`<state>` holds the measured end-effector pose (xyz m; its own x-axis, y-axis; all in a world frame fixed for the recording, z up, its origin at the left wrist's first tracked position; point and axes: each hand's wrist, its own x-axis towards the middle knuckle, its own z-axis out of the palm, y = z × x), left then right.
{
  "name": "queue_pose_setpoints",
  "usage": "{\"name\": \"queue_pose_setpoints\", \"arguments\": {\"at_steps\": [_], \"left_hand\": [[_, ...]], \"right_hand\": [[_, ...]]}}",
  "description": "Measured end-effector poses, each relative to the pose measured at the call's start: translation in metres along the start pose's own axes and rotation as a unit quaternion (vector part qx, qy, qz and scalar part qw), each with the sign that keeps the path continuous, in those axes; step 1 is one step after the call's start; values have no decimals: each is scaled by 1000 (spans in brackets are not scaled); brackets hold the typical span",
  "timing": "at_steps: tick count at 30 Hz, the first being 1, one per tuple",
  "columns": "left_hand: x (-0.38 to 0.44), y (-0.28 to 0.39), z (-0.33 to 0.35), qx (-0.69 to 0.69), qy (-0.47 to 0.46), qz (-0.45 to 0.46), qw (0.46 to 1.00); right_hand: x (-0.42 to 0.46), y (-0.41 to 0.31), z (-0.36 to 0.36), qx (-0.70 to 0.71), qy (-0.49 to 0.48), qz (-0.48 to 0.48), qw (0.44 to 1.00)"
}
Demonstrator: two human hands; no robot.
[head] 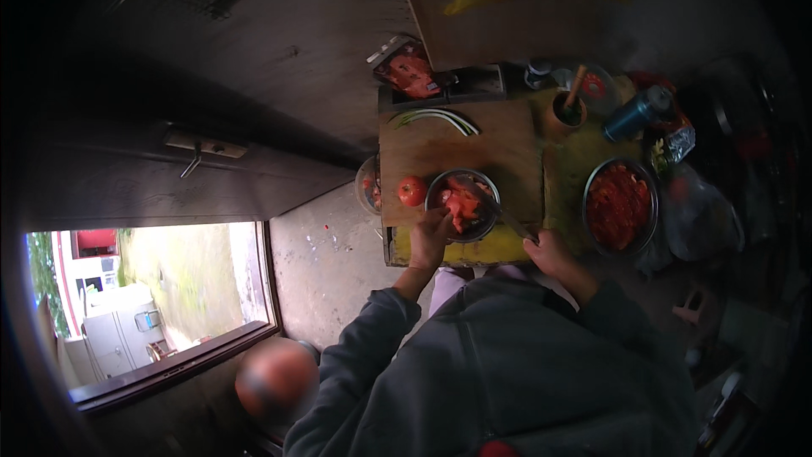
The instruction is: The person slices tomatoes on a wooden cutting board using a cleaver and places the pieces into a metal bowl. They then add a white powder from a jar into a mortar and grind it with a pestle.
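A round metal bowl (497,200) holding red tomato pieces (464,204) stands near the front edge of a wooden cutting board (406,146). My left hand (434,228) is at the bowl's left rim, its fingertips on a red piece; how firmly they grip it is too small to tell. In my right hand (547,249) is the handle of a knife, whose blade (515,223) reaches over the bowl's right rim onto the pieces. One whole tomato (412,191) sits left of the bowl. Several green onions (444,115) lie at the board's far side.
To the right stands a metal basin (655,222) of chopped red food. Behind are a mortar with a pestle (566,111), a blue bottle (637,113) and a plastic bag (701,216). A container (363,187) stands beyond the board's left edge. A door (209,171) is farther left.
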<state>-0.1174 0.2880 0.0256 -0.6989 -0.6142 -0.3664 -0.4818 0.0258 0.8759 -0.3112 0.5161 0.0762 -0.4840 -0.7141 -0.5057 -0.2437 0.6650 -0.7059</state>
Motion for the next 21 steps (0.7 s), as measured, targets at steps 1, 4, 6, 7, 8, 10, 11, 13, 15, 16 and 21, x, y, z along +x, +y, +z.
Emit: {"name": "queue_pose_setpoints", "arguments": {"at_steps": [1,4,6,7,8,10,11,13,15,16,21], "left_hand": [[-3,3,-5,79,16,55,995],[-15,26,-13,213,86,201,952],[-2,16,-27,124,188,104,969],[5,10,-34,76,237,52,967],[13,4,-39,46,275,17,960],[43,-48,-41,11,218,-50,975],[51,-66,-39,-14,228,-53,972],[66,-63,-32,-7,236,-42,971],[68,-61,-33,63,254,-30,965],[74,-70,-38,49,222,-26,974],[52,-38,-59,-531,60,-76,842]], "right_hand": [[-3,-5,-2,-22,-5,6,1000],[-2,-3,3,-37,2,2,999],[5,15,12,-26,18,-7,999],[5,18,13,-7,17,2,1000],[7,21,13,13,17,12,1000],[10,14,12,45,12,9,999],[11,7,11,56,8,-2,998],[13,0,6,63,11,-11,998],[13,-8,4,57,1,-18,998],[15,-14,5,57,8,-44,997],[23,-51,-12,212,-63,40,974]]}}
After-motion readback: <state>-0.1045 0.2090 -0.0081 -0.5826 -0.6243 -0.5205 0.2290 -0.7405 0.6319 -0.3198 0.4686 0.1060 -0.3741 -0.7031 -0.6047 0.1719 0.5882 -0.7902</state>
